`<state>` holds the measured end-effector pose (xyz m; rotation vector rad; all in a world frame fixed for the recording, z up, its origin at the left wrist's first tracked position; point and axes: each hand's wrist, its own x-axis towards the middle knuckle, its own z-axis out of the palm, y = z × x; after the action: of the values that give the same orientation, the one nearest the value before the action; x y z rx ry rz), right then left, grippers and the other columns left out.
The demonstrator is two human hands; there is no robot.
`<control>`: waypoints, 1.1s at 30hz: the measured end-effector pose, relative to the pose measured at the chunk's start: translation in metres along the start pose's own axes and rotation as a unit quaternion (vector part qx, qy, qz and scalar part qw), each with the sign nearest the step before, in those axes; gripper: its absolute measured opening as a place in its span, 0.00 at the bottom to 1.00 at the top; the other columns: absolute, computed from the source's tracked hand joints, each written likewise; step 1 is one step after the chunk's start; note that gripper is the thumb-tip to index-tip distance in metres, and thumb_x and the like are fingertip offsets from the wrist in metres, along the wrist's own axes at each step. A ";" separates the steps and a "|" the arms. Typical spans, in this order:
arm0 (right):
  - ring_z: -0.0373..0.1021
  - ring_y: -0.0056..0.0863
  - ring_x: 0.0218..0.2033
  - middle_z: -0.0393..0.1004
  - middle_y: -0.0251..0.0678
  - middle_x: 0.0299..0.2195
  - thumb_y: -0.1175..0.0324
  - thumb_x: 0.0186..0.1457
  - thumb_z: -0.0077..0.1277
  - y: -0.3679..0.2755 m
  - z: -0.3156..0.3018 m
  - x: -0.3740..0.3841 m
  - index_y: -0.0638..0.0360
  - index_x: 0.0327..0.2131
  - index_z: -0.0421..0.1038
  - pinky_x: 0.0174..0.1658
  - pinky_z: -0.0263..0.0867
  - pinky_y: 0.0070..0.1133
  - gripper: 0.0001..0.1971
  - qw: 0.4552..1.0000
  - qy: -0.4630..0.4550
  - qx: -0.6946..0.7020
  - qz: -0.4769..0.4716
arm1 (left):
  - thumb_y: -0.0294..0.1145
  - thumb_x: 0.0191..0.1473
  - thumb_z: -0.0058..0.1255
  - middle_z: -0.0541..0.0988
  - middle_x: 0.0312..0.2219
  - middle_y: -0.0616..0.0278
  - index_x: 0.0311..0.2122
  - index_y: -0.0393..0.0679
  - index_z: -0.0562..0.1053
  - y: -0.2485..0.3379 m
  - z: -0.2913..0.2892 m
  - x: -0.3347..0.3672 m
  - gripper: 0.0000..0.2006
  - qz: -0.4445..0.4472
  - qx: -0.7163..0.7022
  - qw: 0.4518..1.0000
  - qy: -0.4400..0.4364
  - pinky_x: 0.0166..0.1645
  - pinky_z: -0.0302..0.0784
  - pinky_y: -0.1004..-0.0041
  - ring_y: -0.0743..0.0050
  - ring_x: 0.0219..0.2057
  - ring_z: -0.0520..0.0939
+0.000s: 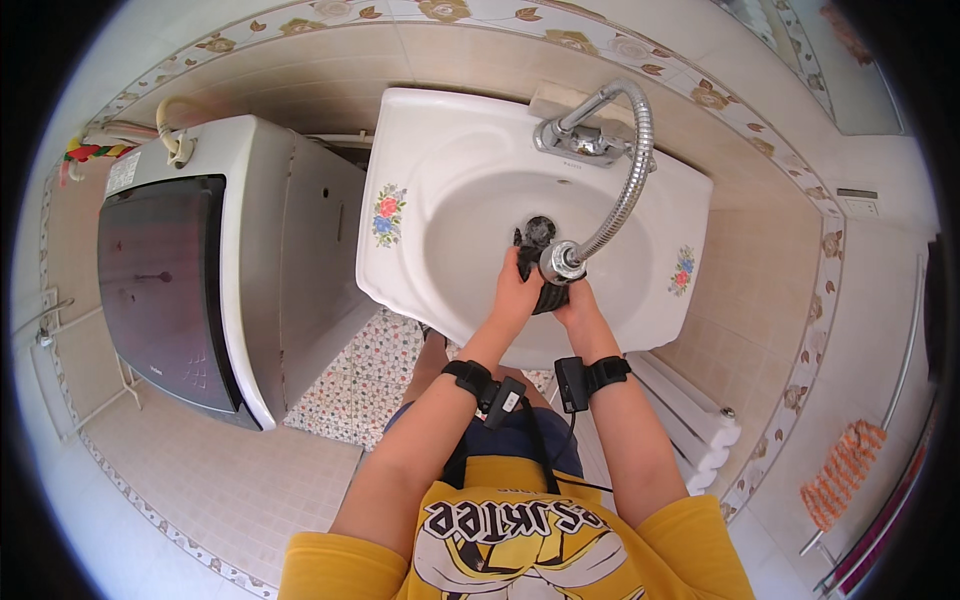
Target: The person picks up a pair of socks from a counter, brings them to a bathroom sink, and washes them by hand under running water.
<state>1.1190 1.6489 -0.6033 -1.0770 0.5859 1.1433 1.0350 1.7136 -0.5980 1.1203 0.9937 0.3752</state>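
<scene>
Both my hands are down in the white washbasin (470, 260), under the end of the faucet's flexible metal spout (636, 185). Between them is a black, dark-ribbed piece of cloth (548, 299), bunched up; its exact kind cannot be made out. My left hand (517, 290) closes on its left side, where a dark end sticks up past the fingers. Against its right side is my right hand (576, 298), fingers curled and partly hidden by the spout's round head (562, 262). Just beyond the cloth lies the drain (540, 231), with what looks like water or foam over it.
A chrome faucet base (585, 143) stands on the basin's back rim. To the left is a grey and white washing machine (255, 270) with a dark lid. A white radiator (690, 425) is low on the right, and an orange striped cloth (843, 474) hangs from a rail.
</scene>
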 end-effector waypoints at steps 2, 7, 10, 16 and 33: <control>0.69 0.26 0.36 0.71 0.35 0.36 0.64 0.52 0.44 0.005 0.004 0.004 0.60 0.40 0.66 0.41 0.65 0.23 0.13 0.999 0.021 -0.042 -0.021 | 0.28 0.42 0.54 0.69 0.41 0.50 0.53 0.39 0.51 -0.009 -0.001 0.005 0.34 0.151 0.147 0.973 0.090 0.47 0.65 0.70 0.61 0.41 0.71; 0.68 0.23 0.36 0.71 0.33 0.34 0.66 0.51 0.45 0.007 0.008 0.004 0.58 0.38 0.67 0.39 0.65 0.22 0.11 0.992 0.003 -0.097 -0.087 | 0.25 0.41 0.54 0.70 0.42 0.49 0.51 0.39 0.57 -0.002 0.001 0.008 0.30 0.040 0.043 0.998 0.038 0.48 0.65 0.71 0.63 0.43 0.72; 0.68 0.23 0.35 0.71 0.30 0.33 0.66 0.51 0.47 0.005 0.008 0.006 0.54 0.37 0.67 0.38 0.66 0.22 0.09 0.994 0.009 -0.100 -0.051 | 0.26 0.39 0.55 0.75 0.35 0.52 0.39 0.38 0.69 -0.005 0.000 0.011 0.17 0.003 0.062 0.997 0.037 0.42 0.69 0.73 0.67 0.36 0.76; 0.69 0.24 0.35 0.72 0.32 0.33 0.65 0.51 0.47 0.001 -0.007 0.010 0.56 0.35 0.67 0.38 0.68 0.24 0.09 0.998 -0.054 0.005 0.014 | 0.27 0.36 0.56 0.74 0.32 0.52 0.36 0.38 0.68 0.008 0.007 -0.003 0.17 0.111 0.110 0.987 0.028 0.39 0.70 0.72 0.62 0.33 0.76; 0.68 0.25 0.35 0.72 0.28 0.32 0.58 0.52 0.44 0.009 0.008 0.008 0.52 0.35 0.67 0.38 0.67 0.24 0.11 0.992 -0.028 0.088 0.082 | 0.28 0.33 0.58 0.68 0.33 0.51 0.38 0.41 0.64 0.017 0.006 0.006 0.23 0.215 0.190 0.956 0.061 0.38 0.68 0.66 0.50 0.35 0.71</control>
<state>1.1122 1.6601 -0.6104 -0.8556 0.7270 1.2363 1.0468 1.7210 -0.5852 1.6889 0.9490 0.6266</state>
